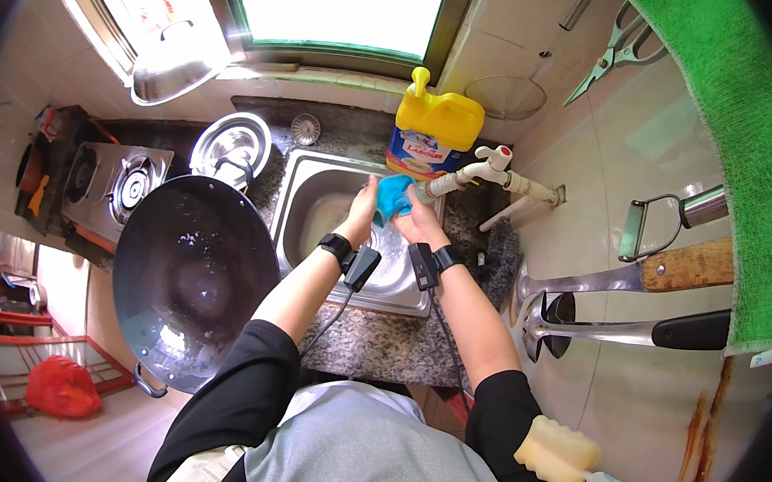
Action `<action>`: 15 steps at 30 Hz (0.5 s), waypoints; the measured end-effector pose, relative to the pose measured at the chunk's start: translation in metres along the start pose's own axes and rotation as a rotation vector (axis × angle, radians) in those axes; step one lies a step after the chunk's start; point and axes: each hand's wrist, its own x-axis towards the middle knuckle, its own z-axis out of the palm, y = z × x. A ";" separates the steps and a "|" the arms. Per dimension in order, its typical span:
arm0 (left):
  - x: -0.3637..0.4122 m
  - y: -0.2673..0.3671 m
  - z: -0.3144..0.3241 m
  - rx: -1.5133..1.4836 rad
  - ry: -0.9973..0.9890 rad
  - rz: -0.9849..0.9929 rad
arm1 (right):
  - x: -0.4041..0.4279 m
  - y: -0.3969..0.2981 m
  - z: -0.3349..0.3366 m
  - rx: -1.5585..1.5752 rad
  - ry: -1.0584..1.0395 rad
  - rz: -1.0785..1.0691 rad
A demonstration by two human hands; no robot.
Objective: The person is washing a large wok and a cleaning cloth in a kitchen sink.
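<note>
Over the stainless steel sink (316, 222), my left hand (361, 210) and my right hand (420, 220) hold a blue cloth (393, 197) between them, close to the spout of the wall-mounted faucet (490, 171). Whether water is running cannot be told. Behind the cloth stands a yellow plastic jug of detergent (439, 126) with a pump top. A large dark wok (196, 280) sits left of the sink, its inside wet. Both wrists wear black bands with small cabled devices.
A metal basin (231, 147) and a sink strainer (306, 129) lie on the back counter, left of the jug. The gas stove (115, 186) stands farther left. Ladles (549, 327), a peeler (633, 232) and scissors (615, 55) hang on the right wall. A sponge brush (560, 452) is at lower right.
</note>
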 end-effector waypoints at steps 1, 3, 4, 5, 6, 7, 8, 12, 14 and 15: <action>-0.021 0.014 0.014 0.103 0.008 0.020 | 0.003 -0.001 -0.009 0.004 -0.036 0.071; -0.047 0.032 0.025 0.300 0.034 0.038 | 0.005 0.000 -0.008 -0.040 -0.019 0.173; -0.044 0.031 0.016 0.294 0.043 0.044 | 0.005 0.001 -0.004 -0.046 -0.026 0.180; -0.038 0.027 0.005 0.222 -0.028 0.090 | 0.006 0.002 -0.001 -0.004 -0.047 0.211; -0.030 0.023 -0.006 0.150 -0.099 0.136 | 0.005 0.002 0.001 0.038 -0.066 0.242; -0.030 0.025 -0.006 0.113 -0.086 0.141 | 0.001 -0.001 0.003 0.018 -0.037 0.235; -0.029 0.028 -0.007 0.116 -0.081 0.143 | -0.003 -0.004 0.006 0.021 -0.041 0.238; -0.028 0.042 -0.014 0.172 -0.070 0.120 | -0.008 -0.013 -0.003 -0.165 0.219 0.082; -0.035 0.053 -0.010 0.424 -0.025 0.123 | -0.008 -0.017 -0.018 -0.205 0.212 0.020; -0.038 0.059 -0.007 0.522 0.019 0.141 | -0.006 -0.017 -0.024 -0.205 0.189 -0.044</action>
